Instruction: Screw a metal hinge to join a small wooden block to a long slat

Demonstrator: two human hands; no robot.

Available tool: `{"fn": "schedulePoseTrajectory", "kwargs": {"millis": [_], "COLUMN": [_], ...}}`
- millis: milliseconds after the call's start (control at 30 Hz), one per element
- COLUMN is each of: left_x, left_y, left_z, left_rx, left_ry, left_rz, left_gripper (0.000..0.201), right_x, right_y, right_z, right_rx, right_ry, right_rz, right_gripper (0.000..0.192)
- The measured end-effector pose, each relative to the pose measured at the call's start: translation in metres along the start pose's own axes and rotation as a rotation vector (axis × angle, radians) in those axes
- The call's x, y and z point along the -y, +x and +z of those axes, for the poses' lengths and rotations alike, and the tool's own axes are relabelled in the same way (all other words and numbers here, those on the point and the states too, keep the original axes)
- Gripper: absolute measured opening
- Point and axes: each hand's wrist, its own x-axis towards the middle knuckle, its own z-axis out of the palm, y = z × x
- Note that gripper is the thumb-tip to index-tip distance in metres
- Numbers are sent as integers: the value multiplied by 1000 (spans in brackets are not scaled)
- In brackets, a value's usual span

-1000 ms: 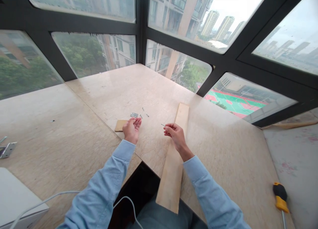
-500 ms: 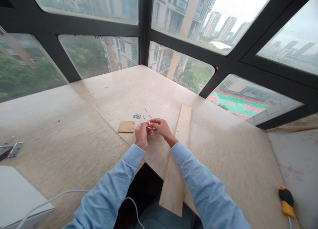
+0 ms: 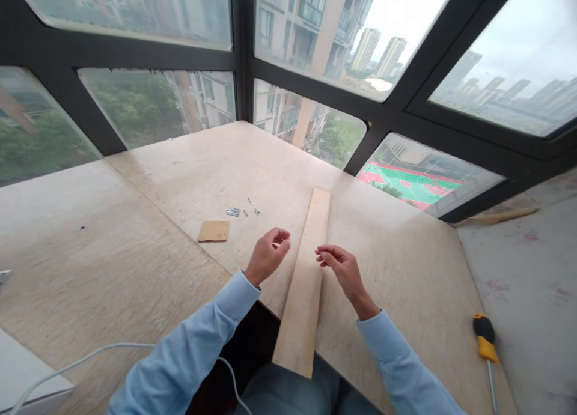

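My left hand hovers just left of a long wooden board, its fingers curved and apart from the thumb, with nothing visible between them. Over the board's right edge is my right hand, thumb and fingertips pinched together; anything held there is too small to make out. The board lies lengthwise and sticks out past the counter's near edge, with small dark holes near its left side. To the left are a small square wooden piece with holes, a metal hinge and several screws.
A yellow and black screwdriver lies at the right by the wall. At the lower left is a white box, crossed by a pale cable. Dark-framed windows border the stone-look counter.
My hands were together by the screws and have parted. Both have shifted right, the right one crossing over the board. The view has turned right.
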Motion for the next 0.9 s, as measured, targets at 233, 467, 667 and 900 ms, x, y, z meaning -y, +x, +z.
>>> {"fn": "schedulePoseTrajectory", "kwargs": {"millis": [233, 467, 667, 900], "left_x": [25, 32, 26, 28], "left_y": [-71, -74, -46, -7], "left_z": [48, 61, 40, -8], "left_rx": [359, 403, 437, 384], "left_ry": [644, 902, 959, 913], "left_rz": [315, 357, 282, 102], "left_gripper": [90, 89, 89, 91], "right_x": [-31, -49, -55, -60], "right_y": [-65, -111, -119, -123], "right_z": [-83, -135, -136, -135], "right_rx": [-241, -347, -323, -188], "right_ry": [18, 225, 292, 113], "right_rz": [113, 150, 38, -4], "right_gripper": [36, 40, 42, 45]}}
